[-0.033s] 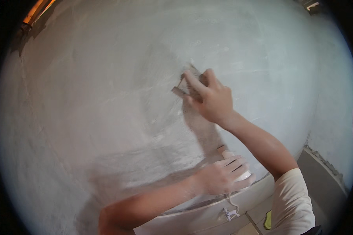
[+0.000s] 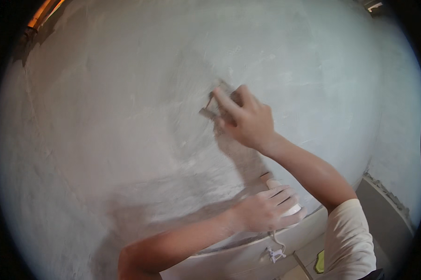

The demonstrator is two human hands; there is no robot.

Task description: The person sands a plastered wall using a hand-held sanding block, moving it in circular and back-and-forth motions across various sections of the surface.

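Observation:
A grey, dusty plastered wall [image 2: 126,93] stands in front of me. High on it, my right hand [image 2: 250,119] is closed around a small flat sanding block [image 2: 208,113], which lies against the wall; motion blurs its edges, and the fingers cover much of it. Lower down, my left hand [image 2: 266,210] is dusted white. Its fingers curl over a rounded white object [image 2: 293,210] whose kind I cannot make out. A flat brown-edged piece [image 2: 266,178] sticks out above those fingers. Both hands cast dark shadows on the plaster.
Below my left hand, a thin white cord [image 2: 279,240] hangs down to a white fitting [image 2: 275,254]. A pale ledge [image 2: 229,261] runs along the wall's foot. A grey low partition [image 2: 383,205] stands at right, and a yellow-green item [image 2: 319,261] lies near the floor tiles.
My right hand and the sanding block have shifted slightly left and down across the wall. The left hand has hardly moved.

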